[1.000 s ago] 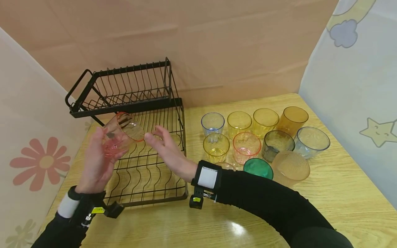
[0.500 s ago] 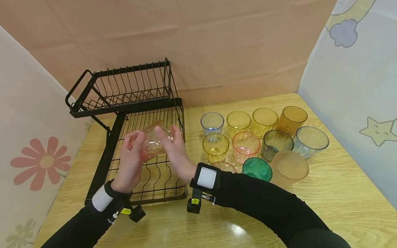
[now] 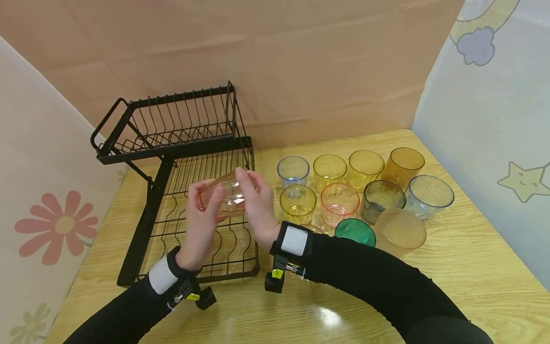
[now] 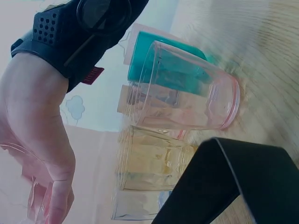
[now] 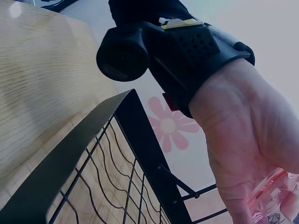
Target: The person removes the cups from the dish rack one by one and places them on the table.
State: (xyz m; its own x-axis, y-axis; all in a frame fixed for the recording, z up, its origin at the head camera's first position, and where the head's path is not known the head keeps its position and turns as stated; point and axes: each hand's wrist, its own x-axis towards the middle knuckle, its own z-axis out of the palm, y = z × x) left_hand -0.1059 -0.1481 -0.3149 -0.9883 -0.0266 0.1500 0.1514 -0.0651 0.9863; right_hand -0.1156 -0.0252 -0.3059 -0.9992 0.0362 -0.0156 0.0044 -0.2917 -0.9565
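A clear pink drinking glass [image 3: 230,197] lies on its side in the air above the lower rack. My left hand [image 3: 201,223] grips its left end, the thumb across the near side. Around the right end curl the fingers of my right hand [image 3: 260,206], with the thumb on top. In the right wrist view, the glass's red rim [image 5: 271,184] shows against the right palm. Only a small part of the glass [image 4: 37,200] shows beyond the fingers in the left wrist view.
The black two-tier dish rack [image 3: 172,152] stands beneath and behind the hands. Several coloured glasses crowd the table to the right, among them a green glass [image 3: 355,232], a red-rimmed glass [image 3: 339,205] and an amber glass [image 3: 403,165]. A pale peach wall hangs behind.
The glass has moved right, from the left hand alone into both hands. The right hand, first apart from it with fingers extended, now grips its right end. The glass has also turned.
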